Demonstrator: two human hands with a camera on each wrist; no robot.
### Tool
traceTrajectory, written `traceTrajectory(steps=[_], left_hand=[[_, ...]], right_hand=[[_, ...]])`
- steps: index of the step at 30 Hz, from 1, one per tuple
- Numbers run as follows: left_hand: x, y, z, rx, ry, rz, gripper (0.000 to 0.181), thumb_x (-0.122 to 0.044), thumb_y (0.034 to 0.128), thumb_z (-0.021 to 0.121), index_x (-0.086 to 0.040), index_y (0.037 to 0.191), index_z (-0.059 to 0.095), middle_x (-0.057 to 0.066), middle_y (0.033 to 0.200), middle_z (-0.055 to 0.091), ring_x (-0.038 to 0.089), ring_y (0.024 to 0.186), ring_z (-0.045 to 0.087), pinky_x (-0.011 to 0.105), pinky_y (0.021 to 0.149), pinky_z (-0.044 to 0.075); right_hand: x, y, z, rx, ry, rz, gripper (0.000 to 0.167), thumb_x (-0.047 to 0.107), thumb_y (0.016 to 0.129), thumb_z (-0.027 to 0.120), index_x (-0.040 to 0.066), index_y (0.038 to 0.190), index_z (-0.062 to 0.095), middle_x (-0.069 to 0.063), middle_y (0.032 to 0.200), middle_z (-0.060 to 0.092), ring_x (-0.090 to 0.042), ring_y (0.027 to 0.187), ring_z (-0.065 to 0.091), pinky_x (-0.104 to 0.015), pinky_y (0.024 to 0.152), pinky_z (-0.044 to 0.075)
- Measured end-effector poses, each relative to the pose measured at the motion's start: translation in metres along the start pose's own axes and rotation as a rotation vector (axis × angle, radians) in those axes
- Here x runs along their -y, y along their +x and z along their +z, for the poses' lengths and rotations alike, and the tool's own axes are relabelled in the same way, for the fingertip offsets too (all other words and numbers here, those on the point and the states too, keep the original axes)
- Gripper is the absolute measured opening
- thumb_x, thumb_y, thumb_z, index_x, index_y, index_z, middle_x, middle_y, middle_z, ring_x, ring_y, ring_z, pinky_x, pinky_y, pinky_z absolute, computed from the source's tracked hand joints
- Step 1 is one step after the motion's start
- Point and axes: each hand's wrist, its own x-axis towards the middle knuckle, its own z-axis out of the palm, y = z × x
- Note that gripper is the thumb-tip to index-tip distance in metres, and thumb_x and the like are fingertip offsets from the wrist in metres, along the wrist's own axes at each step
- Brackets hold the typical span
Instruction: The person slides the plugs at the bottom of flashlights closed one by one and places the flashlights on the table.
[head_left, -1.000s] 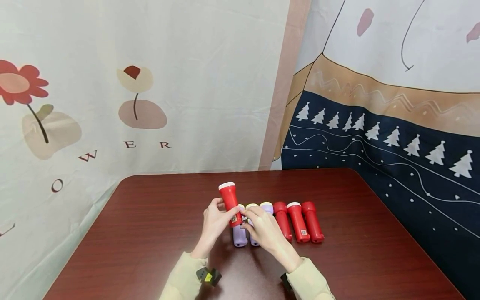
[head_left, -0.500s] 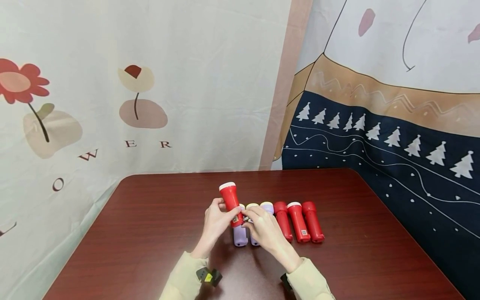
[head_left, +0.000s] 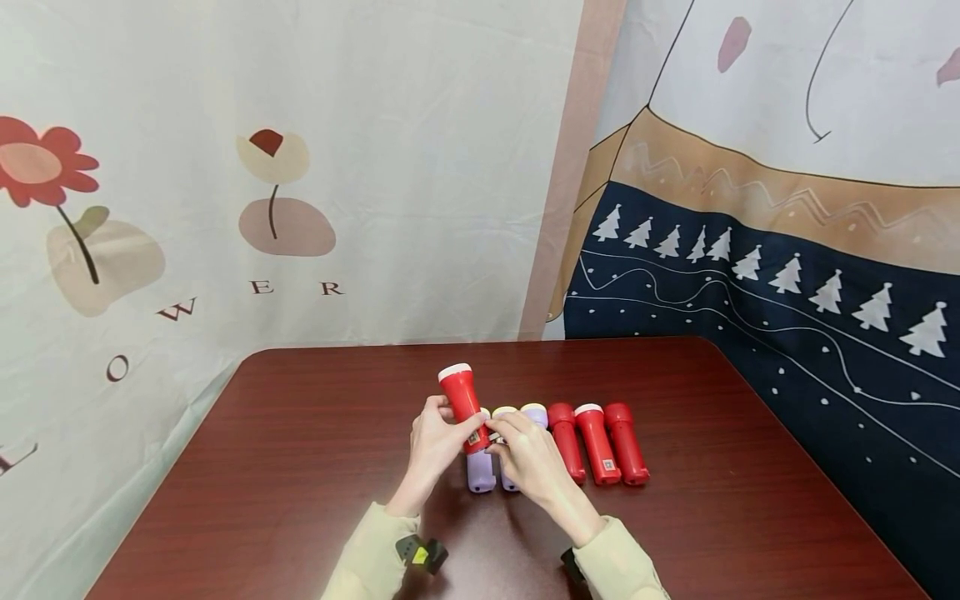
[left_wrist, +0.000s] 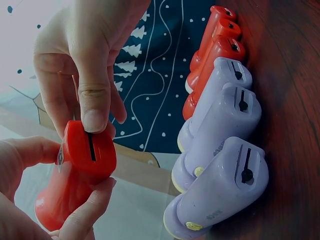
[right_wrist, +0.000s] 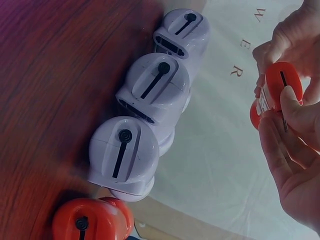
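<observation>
My left hand (head_left: 435,437) holds a red flashlight (head_left: 459,392) with a white-rimmed head, raised and tilted over the row on the table. At its tail end, the fingers of my right hand (head_left: 531,458) grip the side. In the left wrist view the right thumb (left_wrist: 94,117) presses at one end of a dark slot in the red tail cap (left_wrist: 106,155). A thin metal piece (right_wrist: 285,123) shows beside the right fingers in the right wrist view; its shape is partly hidden. Just behind the hands lie purple flashlights (head_left: 481,473), partly covered.
Three purple flashlights and three red flashlights (head_left: 597,446) lie side by side on the brown table (head_left: 322,467). Black sliders (right_wrist: 125,136) sit in slots on their tail ends. Printed cloth (head_left: 420,183) hangs behind the table.
Both hands and the red flashlight have shifted very slightly to the right. The grip of each hand looks the same; the row of flashlights has not moved.
</observation>
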Motion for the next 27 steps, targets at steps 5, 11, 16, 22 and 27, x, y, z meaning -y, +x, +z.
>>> traceTrajectory(steps=[5, 11, 16, 22, 27], left_hand=[[-0.0005, -0.0005, -0.0001, -0.005, 0.005, 0.005, 0.057, -0.034, 0.0732, 0.077, 0.0, 0.114, 0.054, 0.016, 0.096, 0.068, 0.024, 0.083, 0.063, 0.033, 0.067, 0.049], [-0.0019, -0.0011, -0.0007, -0.01, 0.013, 0.007, 0.057, -0.034, 0.0732, 0.076, 0.0, 0.114, 0.054, 0.016, 0.097, 0.069, 0.025, 0.084, 0.064, 0.035, 0.069, 0.049], [-0.0023, -0.0011, -0.0002, -0.009, 0.015, 0.008, 0.058, -0.034, 0.0733, 0.076, 0.001, 0.114, 0.054, 0.017, 0.097, 0.068, 0.026, 0.085, 0.064, 0.036, 0.07, 0.05], [-0.003, -0.0002, 0.0005, -0.014, 0.017, 0.007, 0.059, -0.034, 0.0731, 0.077, 0.001, 0.115, 0.053, 0.017, 0.097, 0.068, 0.027, 0.085, 0.064, 0.036, 0.071, 0.05], [-0.0032, -0.0004, 0.0015, -0.018, 0.022, 0.006, 0.059, -0.034, 0.073, 0.077, 0.001, 0.115, 0.053, 0.017, 0.097, 0.068, 0.027, 0.086, 0.064, 0.038, 0.072, 0.051]], right_hand=[[0.0, -0.0004, 0.0007, -0.005, -0.003, -0.001, 0.036, 0.009, 0.066, 0.084, 0.005, 0.099, 0.071, -0.004, 0.095, 0.069, -0.015, 0.089, 0.065, -0.026, 0.074, 0.055], [0.0004, -0.0004, 0.0, -0.016, 0.009, -0.001, 0.036, 0.01, 0.065, 0.085, 0.005, 0.099, 0.071, -0.004, 0.094, 0.069, -0.016, 0.089, 0.065, -0.026, 0.074, 0.055], [0.0003, -0.0008, 0.0004, -0.02, 0.018, -0.006, 0.037, 0.008, 0.065, 0.084, 0.004, 0.099, 0.071, -0.004, 0.094, 0.069, -0.016, 0.088, 0.065, -0.026, 0.074, 0.055], [0.0002, -0.0017, 0.0005, -0.016, 0.005, -0.008, 0.037, 0.006, 0.065, 0.083, 0.005, 0.099, 0.071, -0.003, 0.092, 0.069, -0.015, 0.085, 0.065, -0.027, 0.074, 0.055], [-0.0001, -0.0022, 0.0009, -0.014, -0.002, -0.011, 0.036, 0.006, 0.065, 0.083, 0.005, 0.099, 0.071, -0.004, 0.092, 0.068, -0.015, 0.085, 0.065, -0.027, 0.074, 0.055]])
